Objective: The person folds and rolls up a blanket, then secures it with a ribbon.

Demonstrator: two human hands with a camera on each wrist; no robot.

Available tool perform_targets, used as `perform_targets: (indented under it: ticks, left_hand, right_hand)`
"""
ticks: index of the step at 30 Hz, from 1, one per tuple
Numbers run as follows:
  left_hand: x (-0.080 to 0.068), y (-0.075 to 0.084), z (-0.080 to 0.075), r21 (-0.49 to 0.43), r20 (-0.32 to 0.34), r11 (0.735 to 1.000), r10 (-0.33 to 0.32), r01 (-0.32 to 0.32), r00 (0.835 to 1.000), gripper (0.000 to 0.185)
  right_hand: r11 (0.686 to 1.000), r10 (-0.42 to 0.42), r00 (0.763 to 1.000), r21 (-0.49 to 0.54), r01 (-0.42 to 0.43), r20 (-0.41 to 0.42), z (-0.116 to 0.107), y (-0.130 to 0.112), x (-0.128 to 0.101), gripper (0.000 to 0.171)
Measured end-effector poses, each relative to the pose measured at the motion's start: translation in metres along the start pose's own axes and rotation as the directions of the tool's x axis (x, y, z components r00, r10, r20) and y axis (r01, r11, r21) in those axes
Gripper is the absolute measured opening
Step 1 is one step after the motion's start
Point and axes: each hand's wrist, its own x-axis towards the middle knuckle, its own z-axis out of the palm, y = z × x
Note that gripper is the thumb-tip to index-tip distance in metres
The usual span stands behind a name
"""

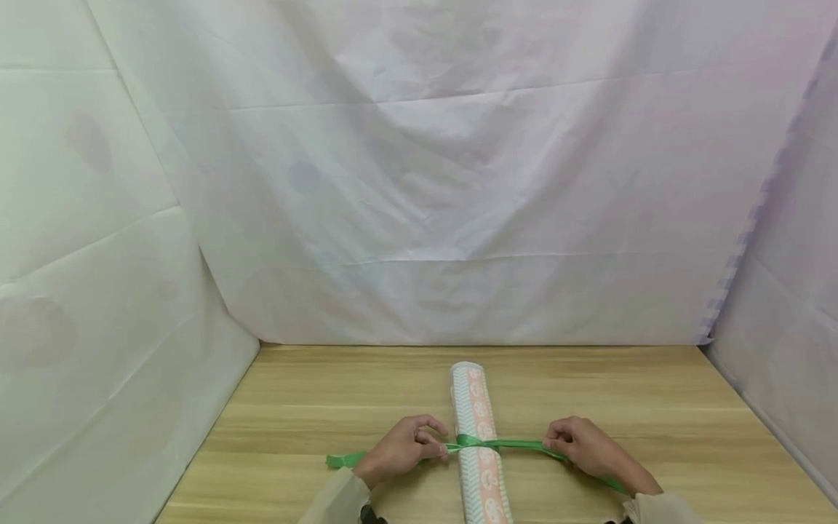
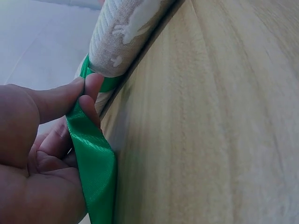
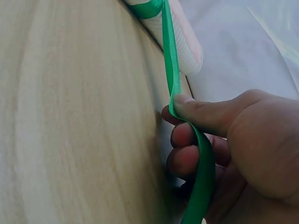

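Observation:
A rolled patterned cloth point(image 1: 481, 415) in pink and white lies lengthwise on the table, pointing away from me. Around its middle goes a green satin ribbon point(image 1: 517, 443), crossed or knotted on top. My left hand point(image 1: 401, 450) pinches one ribbon end close to the roll, and its tail point(image 2: 96, 163) hangs past the palm. Farther from the roll, on its right side, my right hand point(image 1: 583, 445) pinches the other end between thumb and forefinger. That stretch of ribbon point(image 3: 169, 51) runs straight from roll to fingers, and the rest trails under the right hand.
The wood-grain table point(image 1: 314, 393) extends to both sides of the roll. White cloth sheets point(image 1: 425, 182) hang behind it and along the left and right sides.

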Motion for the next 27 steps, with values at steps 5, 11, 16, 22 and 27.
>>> perform_targets:
  ticks: [5, 11, 16, 22, 27]
  left_hand:
    - [-0.001, -0.001, -0.002, -0.012, 0.009, 1.0, 0.001, -0.001, 1.0, 0.023]
    - [-0.003, -0.002, -0.006, 0.008, 0.034, 0.999, 0.054, -0.054, 0.998, 0.025]
    - [-0.003, -0.003, -0.01, 0.001, 0.082, 0.995, 0.095, -0.096, 0.992, 0.028]
    - [-0.005, 0.0, -0.012, -0.043, 0.179, 0.991, 0.129, -0.123, 0.975, 0.034]
    - [-0.006, 0.004, -0.011, -0.115, 0.258, 0.984, 0.165, -0.14, 0.952, 0.037]
  right_hand:
    - [1.0, -0.004, 1.0, 0.005, 0.003, 0.019, 0.001, -0.002, 0.0, 0.019]
    - [0.997, 0.039, 0.998, 0.068, -0.043, 0.05, 0.002, -0.004, 0.0, 0.018]
    - [0.995, 0.048, 0.997, 0.083, -0.053, 0.058, 0.002, -0.002, 0.0, 0.018]
    - [0.995, 0.043, 0.998, 0.088, -0.047, 0.055, 0.003, -0.001, 0.0, 0.017]
    - [0.996, 0.032, 0.998, 0.086, -0.037, 0.051, 0.004, -0.002, 0.0, 0.018]
